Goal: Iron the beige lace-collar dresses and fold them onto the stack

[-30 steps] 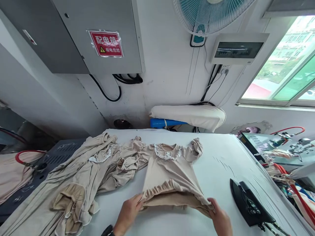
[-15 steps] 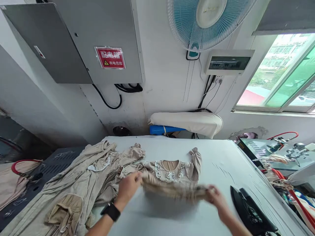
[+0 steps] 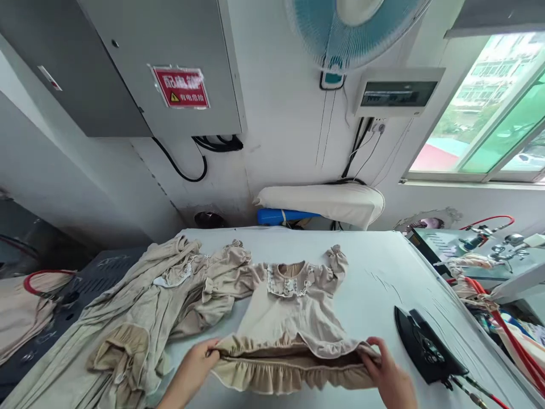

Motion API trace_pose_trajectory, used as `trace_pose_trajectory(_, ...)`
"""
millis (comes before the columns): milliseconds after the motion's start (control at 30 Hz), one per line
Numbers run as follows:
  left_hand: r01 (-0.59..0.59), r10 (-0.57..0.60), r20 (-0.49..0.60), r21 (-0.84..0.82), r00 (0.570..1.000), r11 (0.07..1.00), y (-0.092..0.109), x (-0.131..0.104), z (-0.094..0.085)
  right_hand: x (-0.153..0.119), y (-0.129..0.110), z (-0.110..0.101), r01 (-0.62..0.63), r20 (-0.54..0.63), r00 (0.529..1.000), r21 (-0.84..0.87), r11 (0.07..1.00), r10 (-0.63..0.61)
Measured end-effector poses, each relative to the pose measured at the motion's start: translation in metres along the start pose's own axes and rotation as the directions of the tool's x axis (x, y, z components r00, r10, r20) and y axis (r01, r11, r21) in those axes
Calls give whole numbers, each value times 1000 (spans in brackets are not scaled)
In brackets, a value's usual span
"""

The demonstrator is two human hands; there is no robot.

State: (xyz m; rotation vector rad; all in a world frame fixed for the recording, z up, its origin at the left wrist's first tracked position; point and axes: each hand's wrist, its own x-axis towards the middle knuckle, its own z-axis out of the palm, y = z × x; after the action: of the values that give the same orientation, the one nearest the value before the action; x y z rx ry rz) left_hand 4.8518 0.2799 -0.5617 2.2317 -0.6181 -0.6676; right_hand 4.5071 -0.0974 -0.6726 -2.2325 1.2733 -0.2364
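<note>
A small beige blouse (image 3: pixel 293 318) with a lace-trimmed collar and a ruffled hem lies front up on the pale ironing table (image 3: pixel 374 295). My left hand (image 3: pixel 200 363) pinches the left end of the hem, and my right hand (image 3: pixel 383 369) grips the right end. Between them the hem is stretched wide and gapes, so the inside of the blouse shows. Both puffed sleeves point away from me. A black iron (image 3: pixel 430 346) rests to the right of my right hand.
Several rumpled beige garments (image 3: pixel 140 318) are heaped on the left side. A padded white ironing arm (image 3: pixel 323 201) sits behind the table's far edge. Red hoses (image 3: pixel 502 324) run along the right. A fan (image 3: pixel 357 34) hangs on the wall above.
The raised, blurred hem has come down towards me and spread, laying the blouse body out flat. Both hands moved nearer with it, still holding its ends.
</note>
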Motion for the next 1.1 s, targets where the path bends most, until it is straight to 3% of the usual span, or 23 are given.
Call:
trace_pose_trajectory(100,216,-227,96,119,969,969,-32,-15,47,-27,34,37,28,150,989,-119,993,-10)
trace_pose_trajectory(167,309,-319,7,237,948,921,-44,-26,67,-40,50,48,43,186,982,-146,988,-15)
trace_pose_trajectory(200,293,-287,-67,295,956,909,-48,-33,74,-46,56,49,54,155,987,-153,987,-30)
trace_pose_trajectory(267,110,-58,-134,425,989,898,-57,-52,86,-61,64,45,149,28,989,-178,973,-147)
trace_pose_trajectory(300,-47,100,-84,485,991,873,-61,-62,93,-70,64,43,259,-15,964,-198,945,-267)
trace_pose_trajectory(333,-227,255,19,524,967,821,-63,-70,102,-78,62,43,410,-9,907,-217,886,-421)
trace_pose_trajectory(400,-528,471,253,532,845,662,-62,-78,129,-91,50,51,701,116,711,-203,684,-694)
trace_pose_trajectory(433,-610,527,322,534,787,586,-59,-76,144,-94,42,58,782,179,622,-181,596,-762)
trace_pose_trajectory(467,-650,560,353,549,750,524,-54,-70,159,-95,33,67,819,216,574,-170,548,-790)
trace_pose_trajectory(500,-660,575,360,576,735,482,-47,-61,172,-92,25,75,823,220,568,-178,539,-793)
trace_pose_trajectory(567,-642,557,369,626,744,443,-33,-38,189,-81,9,88,783,171,619,-209,585,-767)
trace_pose_trajectory(633,-657,522,427,630,738,414,-21,-17,192,-66,-3,89,767,178,641,-193,612,-747)
trace_pose_trajectory(700,-708,524,490,589,696,389,-15,-5,184,-52,-12,77,779,254,624,-140,611,-739)
trace_pose_trajectory(900,-890,612,647,344,455,299,-20,-4,154,-40,-36,24,789,485,527,27,614,-698)
trace_pose_trajectory(967,-887,565,684,343,461,308,-17,-7,154,-46,-44,19,791,498,523,19,612,-692)
trace_pose_trajectory(1033,-837,514,663,384,544,391,-9,-10,159,-56,-49,21,799,467,516,39,600,-718)
trace_pose_trajectory(1100,-759,485,590,417,645,501,0,-12,169,-68,-52,31,821,445,467,102,561,-764)
